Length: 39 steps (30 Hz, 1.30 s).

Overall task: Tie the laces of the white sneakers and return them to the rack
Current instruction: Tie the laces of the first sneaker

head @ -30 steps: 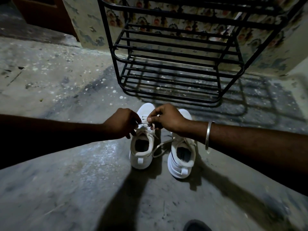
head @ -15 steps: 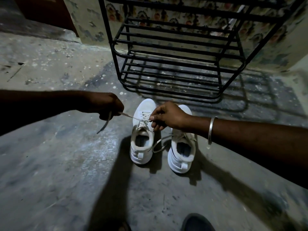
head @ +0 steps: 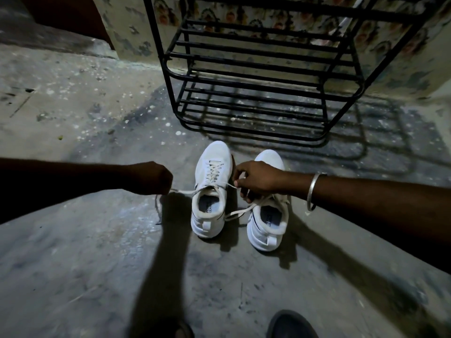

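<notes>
Fingers of left hand (head: 148, 178) and right hand (head: 258, 180) pinch left sneaker (head: 211, 191) lace ends (head: 185, 191), pulled taut.

arms: bare, no sleeves | right wrist: plain silver bangle (head: 313, 191) | feet: dark footwear (head: 290, 324)

Single head-worn view looks steeply down, close above the floor (head: 73, 276).

Home entryway, black metal shoe rack (head: 256, 76), bare concrete floor (head: 73, 252)
</notes>
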Each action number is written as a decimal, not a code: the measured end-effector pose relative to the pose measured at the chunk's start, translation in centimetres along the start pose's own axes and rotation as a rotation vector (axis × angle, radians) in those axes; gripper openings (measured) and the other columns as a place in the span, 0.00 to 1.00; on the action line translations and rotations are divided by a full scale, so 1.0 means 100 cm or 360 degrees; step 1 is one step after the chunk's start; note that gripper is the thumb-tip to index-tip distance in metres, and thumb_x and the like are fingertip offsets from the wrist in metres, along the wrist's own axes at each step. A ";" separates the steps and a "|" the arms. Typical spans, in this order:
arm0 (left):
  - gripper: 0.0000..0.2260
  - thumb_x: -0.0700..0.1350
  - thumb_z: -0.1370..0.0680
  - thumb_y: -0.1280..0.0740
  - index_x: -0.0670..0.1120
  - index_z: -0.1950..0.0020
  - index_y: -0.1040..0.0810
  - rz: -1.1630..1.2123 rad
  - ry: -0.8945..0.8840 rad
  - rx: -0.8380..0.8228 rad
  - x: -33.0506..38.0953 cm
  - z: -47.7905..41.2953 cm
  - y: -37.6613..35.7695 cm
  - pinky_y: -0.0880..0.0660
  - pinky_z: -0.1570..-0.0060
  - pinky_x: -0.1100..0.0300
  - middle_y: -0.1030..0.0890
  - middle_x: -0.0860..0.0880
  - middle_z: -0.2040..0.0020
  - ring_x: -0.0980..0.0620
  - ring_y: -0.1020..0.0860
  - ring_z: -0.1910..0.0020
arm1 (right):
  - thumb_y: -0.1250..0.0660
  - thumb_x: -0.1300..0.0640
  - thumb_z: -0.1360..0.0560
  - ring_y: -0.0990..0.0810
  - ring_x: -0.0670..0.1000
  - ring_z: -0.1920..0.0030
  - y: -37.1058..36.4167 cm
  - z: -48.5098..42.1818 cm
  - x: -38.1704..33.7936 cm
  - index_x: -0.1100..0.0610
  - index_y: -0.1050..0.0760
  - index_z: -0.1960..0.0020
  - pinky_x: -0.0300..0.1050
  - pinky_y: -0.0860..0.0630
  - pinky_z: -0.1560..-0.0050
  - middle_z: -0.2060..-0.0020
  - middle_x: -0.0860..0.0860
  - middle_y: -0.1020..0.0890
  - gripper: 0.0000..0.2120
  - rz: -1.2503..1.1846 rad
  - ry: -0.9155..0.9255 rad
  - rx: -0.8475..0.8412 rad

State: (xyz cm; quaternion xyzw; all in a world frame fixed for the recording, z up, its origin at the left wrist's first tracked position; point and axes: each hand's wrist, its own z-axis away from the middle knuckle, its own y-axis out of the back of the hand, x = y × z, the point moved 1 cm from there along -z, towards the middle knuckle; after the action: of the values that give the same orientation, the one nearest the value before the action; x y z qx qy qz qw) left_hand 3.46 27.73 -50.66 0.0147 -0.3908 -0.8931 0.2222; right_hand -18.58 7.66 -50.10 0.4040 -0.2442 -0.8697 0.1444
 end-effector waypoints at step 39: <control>0.03 0.40 0.25 0.27 0.46 0.59 0.17 0.0377 -0.0139 -0.0014 0.095 0.019 0.019 0.22 0.66 0.66 0.15 0.48 0.62 0.61 0.19 0.72 | 0.41 0.61 0.17 0.22 0.45 0.75 -0.006 0.002 -0.040 0.61 0.28 0.51 0.31 0.35 0.81 0.58 0.60 0.15 0.06 -0.0953 -0.0288 -0.0347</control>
State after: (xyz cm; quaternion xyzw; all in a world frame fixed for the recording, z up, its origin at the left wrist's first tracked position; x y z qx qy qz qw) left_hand -4.74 24.01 -46.60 -0.0716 -0.3951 -0.8621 0.3091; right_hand -16.24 10.02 -47.71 0.3611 -0.0319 -0.9269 -0.0975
